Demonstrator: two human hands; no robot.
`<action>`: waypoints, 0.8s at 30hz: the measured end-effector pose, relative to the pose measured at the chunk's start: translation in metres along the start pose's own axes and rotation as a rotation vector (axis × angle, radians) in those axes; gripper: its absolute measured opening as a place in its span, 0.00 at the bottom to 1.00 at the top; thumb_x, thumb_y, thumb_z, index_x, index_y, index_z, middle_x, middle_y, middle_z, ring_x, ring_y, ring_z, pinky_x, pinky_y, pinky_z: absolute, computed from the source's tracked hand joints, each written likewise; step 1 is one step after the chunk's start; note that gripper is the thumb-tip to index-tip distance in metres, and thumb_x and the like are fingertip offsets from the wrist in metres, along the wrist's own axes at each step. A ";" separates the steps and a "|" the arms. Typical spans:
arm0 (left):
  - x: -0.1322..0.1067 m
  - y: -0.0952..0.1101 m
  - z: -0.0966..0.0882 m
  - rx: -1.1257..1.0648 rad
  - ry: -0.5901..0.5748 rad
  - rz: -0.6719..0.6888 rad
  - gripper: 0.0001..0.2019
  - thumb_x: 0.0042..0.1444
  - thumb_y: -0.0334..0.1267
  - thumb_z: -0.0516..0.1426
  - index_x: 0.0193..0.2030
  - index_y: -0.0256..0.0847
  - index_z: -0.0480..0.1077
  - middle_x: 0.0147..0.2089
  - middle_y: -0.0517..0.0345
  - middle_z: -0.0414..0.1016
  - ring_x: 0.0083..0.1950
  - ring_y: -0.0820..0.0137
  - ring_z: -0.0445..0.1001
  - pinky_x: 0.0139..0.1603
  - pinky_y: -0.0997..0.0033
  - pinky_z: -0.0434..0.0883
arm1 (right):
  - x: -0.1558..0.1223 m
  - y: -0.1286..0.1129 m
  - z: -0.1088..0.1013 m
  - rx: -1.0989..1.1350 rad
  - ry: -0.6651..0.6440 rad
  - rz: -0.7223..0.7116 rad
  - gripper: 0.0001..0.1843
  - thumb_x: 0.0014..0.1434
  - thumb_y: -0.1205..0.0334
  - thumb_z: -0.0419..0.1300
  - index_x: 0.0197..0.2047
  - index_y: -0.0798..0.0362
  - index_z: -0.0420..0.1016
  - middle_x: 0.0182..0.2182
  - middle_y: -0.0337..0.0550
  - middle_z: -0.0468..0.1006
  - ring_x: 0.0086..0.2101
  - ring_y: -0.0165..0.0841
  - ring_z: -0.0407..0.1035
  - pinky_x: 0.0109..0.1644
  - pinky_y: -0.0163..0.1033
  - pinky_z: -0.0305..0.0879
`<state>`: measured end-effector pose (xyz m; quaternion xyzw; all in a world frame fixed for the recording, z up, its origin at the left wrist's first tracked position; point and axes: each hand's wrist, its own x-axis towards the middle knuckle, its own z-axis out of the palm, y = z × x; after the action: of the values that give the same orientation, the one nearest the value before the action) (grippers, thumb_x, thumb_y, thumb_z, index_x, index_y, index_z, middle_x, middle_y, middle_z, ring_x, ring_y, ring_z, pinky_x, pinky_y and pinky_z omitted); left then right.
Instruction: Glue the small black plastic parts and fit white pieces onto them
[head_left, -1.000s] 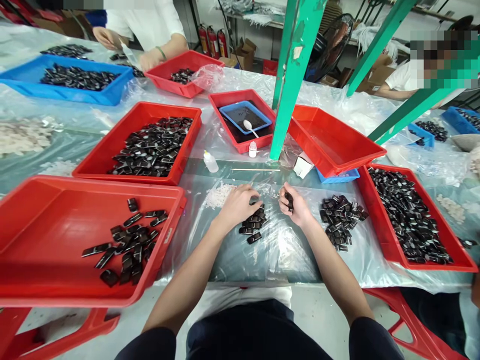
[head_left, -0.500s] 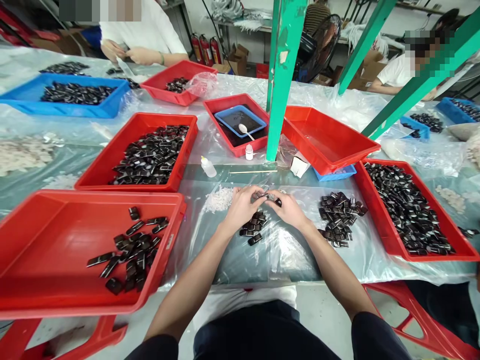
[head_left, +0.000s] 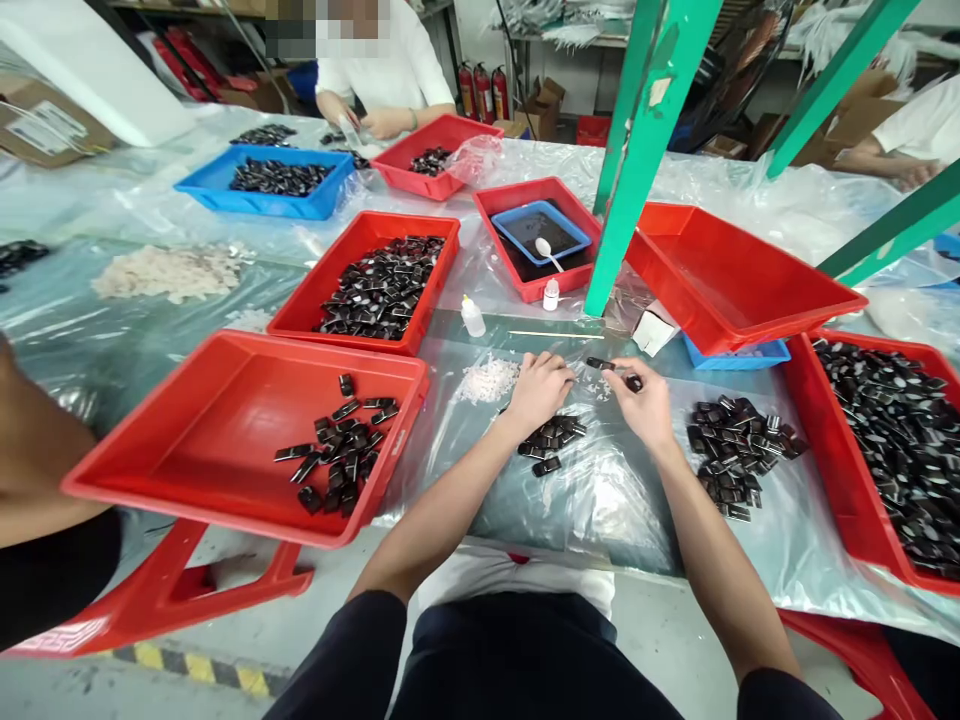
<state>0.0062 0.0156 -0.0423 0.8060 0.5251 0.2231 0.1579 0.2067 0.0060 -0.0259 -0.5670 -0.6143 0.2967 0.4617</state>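
My right hand (head_left: pixel 643 402) pinches a small glossy black rectangular piece (head_left: pixel 598 363) at its fingertips. Another dark rounded bit (head_left: pixel 634 382) shows against its fingers. My left hand (head_left: pixel 540 390) is apart from it, fingers curled down and closed near the table; whatever they hold, if anything, is hidden. Just below the left hand lies a small pile of black pieces (head_left: pixel 553 440). A heap of tiny white bits (head_left: pixel 489 380) is to its left, and a few more white bits (head_left: pixel 598 388) are scattered between the hands. Farther right sits a larger pile of black pieces (head_left: pixel 739 450).
Red trays of black pieces stand at left (head_left: pixel 247 440), behind it (head_left: pixel 442 300) and at right (head_left: pixel 832 470). A tilted red tray (head_left: pixel 742 270), a white dropper bottle (head_left: pixel 472 316), a thin stick (head_left: pixel 555 335) and a green post (head_left: pixel 630 170) are ahead. A co-worker (head_left: pixel 382 70) sits opposite.
My hands, together at one black piece before, are now apart, the piece staying in the right hand. The view has turned left, and another person's arm shows at the left edge.
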 end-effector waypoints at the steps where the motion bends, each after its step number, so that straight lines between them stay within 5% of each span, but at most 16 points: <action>1: 0.000 0.000 -0.001 -0.030 0.018 -0.015 0.09 0.67 0.35 0.58 0.39 0.42 0.82 0.46 0.46 0.80 0.54 0.54 0.72 0.59 0.52 0.60 | 0.000 -0.001 0.000 0.016 0.001 0.004 0.18 0.58 0.46 0.67 0.40 0.53 0.81 0.22 0.33 0.66 0.24 0.29 0.57 0.31 0.37 0.55; 4: -0.002 -0.002 -0.010 -0.254 0.136 -0.098 0.07 0.65 0.36 0.60 0.39 0.43 0.81 0.45 0.49 0.81 0.52 0.57 0.74 0.59 0.53 0.62 | -0.002 -0.005 0.003 0.123 -0.024 0.054 0.18 0.56 0.45 0.69 0.40 0.52 0.80 0.22 0.33 0.66 0.24 0.29 0.58 0.30 0.37 0.55; 7: -0.003 -0.003 -0.019 -0.712 0.242 -0.225 0.09 0.61 0.44 0.63 0.39 0.42 0.80 0.43 0.52 0.82 0.46 0.62 0.75 0.53 0.59 0.68 | -0.005 -0.009 0.009 0.295 -0.075 0.158 0.21 0.54 0.43 0.71 0.40 0.51 0.80 0.22 0.31 0.63 0.21 0.26 0.55 0.25 0.36 0.51; 11: -0.006 0.006 -0.026 -1.141 0.209 -0.352 0.17 0.51 0.53 0.69 0.36 0.41 0.79 0.40 0.55 0.81 0.43 0.66 0.74 0.49 0.64 0.69 | -0.011 -0.016 0.016 0.493 -0.156 0.298 0.26 0.48 0.40 0.75 0.41 0.50 0.79 0.23 0.29 0.61 0.17 0.22 0.51 0.19 0.35 0.43; 24: -0.009 0.018 -0.026 -1.290 0.191 -0.419 0.14 0.48 0.50 0.70 0.32 0.42 0.79 0.32 0.59 0.75 0.35 0.71 0.66 0.37 0.68 0.61 | -0.015 -0.020 0.019 0.581 -0.158 0.339 0.26 0.45 0.43 0.78 0.40 0.50 0.79 0.24 0.29 0.62 0.16 0.20 0.51 0.17 0.34 0.40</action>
<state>0.0038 0.0007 -0.0132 0.4090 0.4438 0.5260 0.5992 0.1796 -0.0094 -0.0192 -0.4811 -0.4352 0.5746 0.4990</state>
